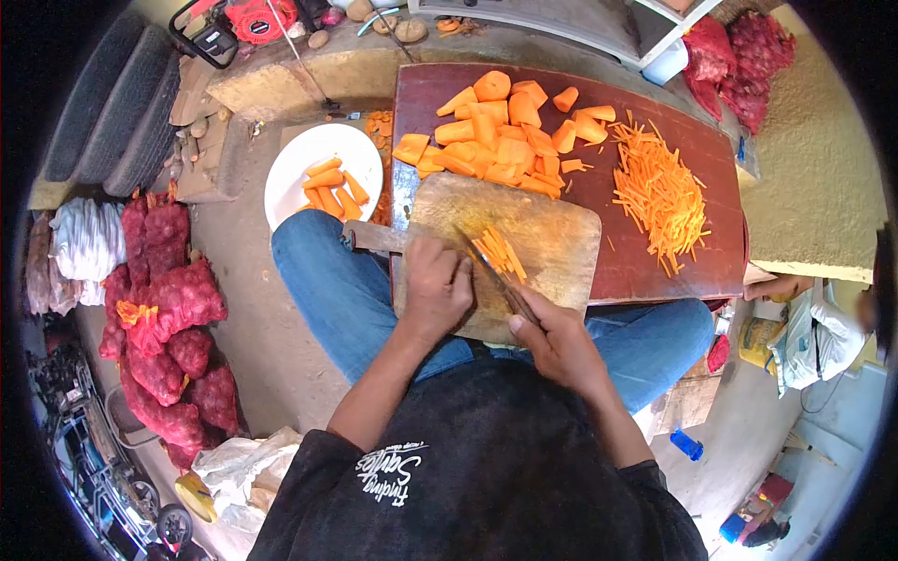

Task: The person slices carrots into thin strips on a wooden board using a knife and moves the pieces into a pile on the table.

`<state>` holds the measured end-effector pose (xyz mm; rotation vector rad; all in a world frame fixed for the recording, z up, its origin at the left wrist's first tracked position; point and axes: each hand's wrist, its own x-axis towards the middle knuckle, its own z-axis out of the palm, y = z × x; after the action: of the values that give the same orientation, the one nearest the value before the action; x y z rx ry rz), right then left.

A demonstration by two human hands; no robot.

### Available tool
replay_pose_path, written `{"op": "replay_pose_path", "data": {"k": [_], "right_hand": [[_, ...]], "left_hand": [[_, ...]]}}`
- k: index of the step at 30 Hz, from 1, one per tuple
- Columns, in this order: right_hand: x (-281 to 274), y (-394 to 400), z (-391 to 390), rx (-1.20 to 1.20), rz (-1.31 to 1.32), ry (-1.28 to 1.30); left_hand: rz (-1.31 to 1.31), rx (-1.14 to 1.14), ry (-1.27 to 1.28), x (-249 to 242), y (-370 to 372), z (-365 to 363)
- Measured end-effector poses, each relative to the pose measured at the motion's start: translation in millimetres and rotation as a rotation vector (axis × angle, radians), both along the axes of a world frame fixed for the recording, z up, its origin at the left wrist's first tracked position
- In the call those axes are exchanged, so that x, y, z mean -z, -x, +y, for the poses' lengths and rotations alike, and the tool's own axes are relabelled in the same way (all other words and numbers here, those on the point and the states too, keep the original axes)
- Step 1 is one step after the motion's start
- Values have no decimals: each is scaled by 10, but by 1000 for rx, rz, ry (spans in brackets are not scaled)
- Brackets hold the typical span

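Carrot strips (pixel 502 255), freshly pale-edged, lie in a small bundle on the worn wooden cutting board (pixel 561 224), just beside the knife (pixel 520 301). Right hand (pixel 559 344) clamped on the knife's handle, blade slanting away to the left. Left hand (pixel 437 288) apart from it, fingers curled low at the board's left side; whether they pinch anything, cannot tell.

Handling, by judgement: strips light, stiff, damp and a little slippery, likely to snap if bent; best gathered along their length, well clear of the edge. Whole chunks firmer, easily gripped round the thick middle.

Dark shirt (pixel 524 449) nearest of all: white lettering, upside down from here, reads "Finding Santos"; smaller line beside it illegible.

Beyond the board, on the red desk (pixel 720 234): peeled carrot pieces (pixel 510 140) heaped, shredded carrot (pixel 662 201) piled to their right. White bowl (pixel 285 178) at left holds more pieces. Farther out, red net sacks (pixel 187 299), stacked tyres (pixel 112 112), and a red machine (pixel 253 21), its label too small to read.
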<state>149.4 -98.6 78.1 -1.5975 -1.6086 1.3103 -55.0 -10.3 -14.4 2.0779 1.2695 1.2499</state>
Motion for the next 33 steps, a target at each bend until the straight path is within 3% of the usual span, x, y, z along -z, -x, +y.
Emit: {"op": "replay_pose_path", "data": {"k": [4,7,8,9,14,17,22,27,33], "right_hand": [[128,-66,-125,-2,-55,-91],[122,-483,-35,100,-187,102],[265,-648,-50,244,-145,-40],[165,-823,39,374,-66,91],[264,-1854,329,567,-218,-127],[299,-1961,293,505,-393,-367],[356,-1577,118,370,-647,-635],[460,-1498,25,339,-640,-633],[441,-1590,-90,271,-668,-607]], "left_hand": [[-105,-80,98,-78,31,9],[-35,-30,34,-45,30,34],[-12,-13,5,-24,28,38],[6,-5,5,-18,29,36],[44,32,-10,66,12,55],[167,31,-18,-148,-53,36],[74,179,-130,-372,-539,254],[239,398,-215,-682,-1530,758],[676,535,-153,-568,-2571,1197]]}}
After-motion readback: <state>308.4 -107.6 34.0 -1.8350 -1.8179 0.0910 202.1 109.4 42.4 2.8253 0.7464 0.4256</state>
